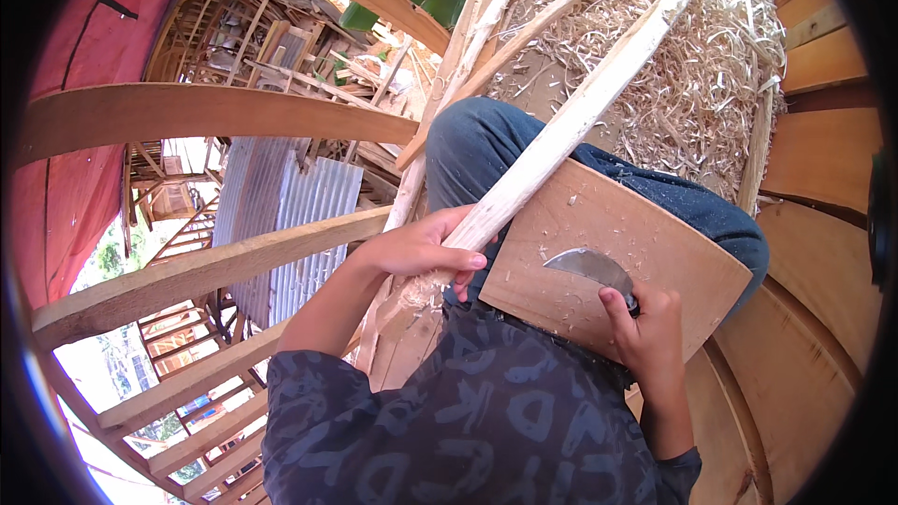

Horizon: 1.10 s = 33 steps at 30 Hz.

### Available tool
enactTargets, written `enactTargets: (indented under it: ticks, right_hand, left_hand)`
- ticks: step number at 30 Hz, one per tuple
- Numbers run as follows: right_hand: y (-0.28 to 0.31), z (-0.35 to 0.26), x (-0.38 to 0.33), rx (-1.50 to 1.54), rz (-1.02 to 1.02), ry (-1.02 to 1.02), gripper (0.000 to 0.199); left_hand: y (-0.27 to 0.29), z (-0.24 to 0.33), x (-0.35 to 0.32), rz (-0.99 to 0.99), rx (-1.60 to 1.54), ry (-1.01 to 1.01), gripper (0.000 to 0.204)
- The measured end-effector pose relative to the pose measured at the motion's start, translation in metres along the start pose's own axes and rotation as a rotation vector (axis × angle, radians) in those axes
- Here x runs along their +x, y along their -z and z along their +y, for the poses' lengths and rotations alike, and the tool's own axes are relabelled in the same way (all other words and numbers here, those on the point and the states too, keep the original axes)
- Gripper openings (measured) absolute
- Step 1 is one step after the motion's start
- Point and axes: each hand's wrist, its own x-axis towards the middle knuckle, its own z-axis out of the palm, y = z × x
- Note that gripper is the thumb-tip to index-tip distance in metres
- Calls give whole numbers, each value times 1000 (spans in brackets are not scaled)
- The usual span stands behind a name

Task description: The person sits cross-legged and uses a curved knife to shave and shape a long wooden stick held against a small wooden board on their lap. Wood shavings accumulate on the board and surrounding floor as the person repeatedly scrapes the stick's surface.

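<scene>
A long, pale peeled wooden pole (pixel 589 98) runs from my lap up to the far right, resting over my thigh. My left hand (pixel 430 248) is wrapped round its near part, just above the roughly cut, splintered end (pixel 418 297). In my right hand (pixel 645 325) is a knife with a curved blade (pixel 591 266); the fist covers most of its handle. The blade points left, over a flat wooden board (pixel 552 304) lying across my lap, apart from the pole. A few small chips lie on the board.
Curly wood shavings (pixel 692 65) heap up ahead of my knees. Wooden slats (pixel 234 257) form an open railing on the left, with corrugated metal sheets (pixel 281 215) below it. Wooden planks (pixel 804 271) curve along the right. A red sheet (pixel 94 84) hangs at the far left.
</scene>
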Motion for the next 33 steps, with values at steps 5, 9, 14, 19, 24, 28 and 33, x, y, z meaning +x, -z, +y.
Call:
enactTargets:
  ticks: [5,9,14,19,24,28,33]
  right_hand:
    - [-3,-5,-1,-3,-17,48,45]
    - [-3,-13,-3,-36,-64,78,47]
    - [-10,-15,-14,-9,-152,159,50]
    - [-15,-13,-23,-105,-164,169,51]
    - [-14,-1,-20,-253,-5,188,52]
    - [-11,4,-18,-317,83,208,53]
    - [6,22,6,-341,326,-102,53]
  left_hand:
    - [-20,8,3,-127,230,88,81]
    - [-40,-7,9,-173,99,-72,83]
    - [-48,-32,14,-322,-65,-180,96]
    - [-64,-54,13,-261,-211,-198,113]
    - [-66,-64,18,-279,-243,-256,109]
    - [-62,-72,21,-343,-239,-302,113]
    - [-67,-78,19,-333,-306,-349,116]
